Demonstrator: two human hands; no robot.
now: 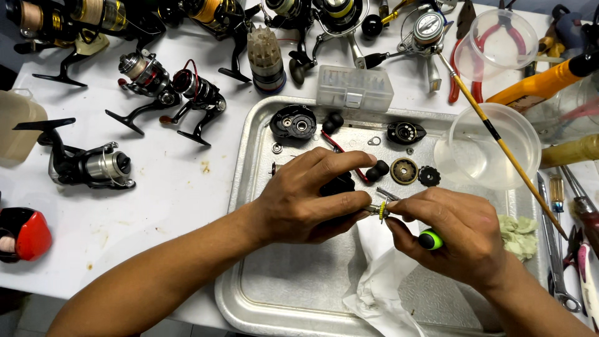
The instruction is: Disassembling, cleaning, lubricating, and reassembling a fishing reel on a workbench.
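At the centre of the frame, over the metal tray (249, 187), a black reel body (339, 185) sits gripped in the left hand (306, 200), fingers curled over it, a yellow-ringed shaft (379, 211) poking right. The right hand (455, 234) pinches that shaft while clutching a green-and-black screwdriver handle (429, 239). Both forearms angle in from the bottom edge. Spinning reels (150, 81) crowd the white surface (168, 206) at upper left.

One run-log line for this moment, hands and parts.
left hand: grips black reel body | right hand: holds green-tipped tool at small yellow part | over metal tray | white cloth beneath
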